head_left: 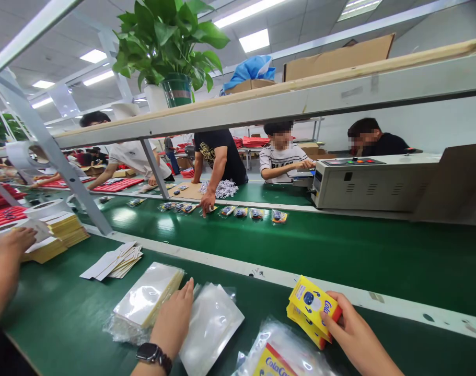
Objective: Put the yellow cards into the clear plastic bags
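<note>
left hand [175, 318]: flat and open, resting on the stack of clear bags [147, 297] on the green desk [65, 313] | right hand [353, 334]: grip closed around yellow cards [310, 308], held just above the desk near the front edge

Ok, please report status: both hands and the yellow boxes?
Left hand flat on clear bags. Right hand grips yellow boxes. Bagged box lies between the hands.

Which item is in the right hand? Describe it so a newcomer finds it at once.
Start at the green work table, near edge, right side. There the right hand pinches a small fanned stack of yellow cards. Unlike the clear bags beside the left hand, they are bright yellow with red edges and a blue figure.
</note>
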Demonstrator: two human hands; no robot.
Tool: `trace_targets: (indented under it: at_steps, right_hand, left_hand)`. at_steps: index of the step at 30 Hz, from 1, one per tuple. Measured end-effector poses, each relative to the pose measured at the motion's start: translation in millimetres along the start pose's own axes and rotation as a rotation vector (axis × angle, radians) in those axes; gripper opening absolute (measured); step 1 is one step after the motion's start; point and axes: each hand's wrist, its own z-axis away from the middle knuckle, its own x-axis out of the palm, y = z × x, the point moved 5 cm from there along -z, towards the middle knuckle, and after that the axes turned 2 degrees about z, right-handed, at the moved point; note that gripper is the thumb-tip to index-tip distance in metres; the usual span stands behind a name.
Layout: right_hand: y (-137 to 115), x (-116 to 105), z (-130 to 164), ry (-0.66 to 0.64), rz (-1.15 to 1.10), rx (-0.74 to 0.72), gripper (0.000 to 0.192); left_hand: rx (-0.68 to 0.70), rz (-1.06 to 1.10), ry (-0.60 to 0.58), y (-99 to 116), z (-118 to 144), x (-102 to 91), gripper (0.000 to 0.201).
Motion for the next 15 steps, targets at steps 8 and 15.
trace_targets:
  at_steps: [8,15]
  right_hand:
    - [5,4,1,-0.029,-0.206,-0.003,0.048]
    - [3,-8,-8,-0.072,-0.298,0.035,0.052]
  left_hand:
    - [0.008,-0.106,-0.003,8,4,5.4,0.059]
    - [-0.022,0.113,0.031,1,3,-10.8,0.034]
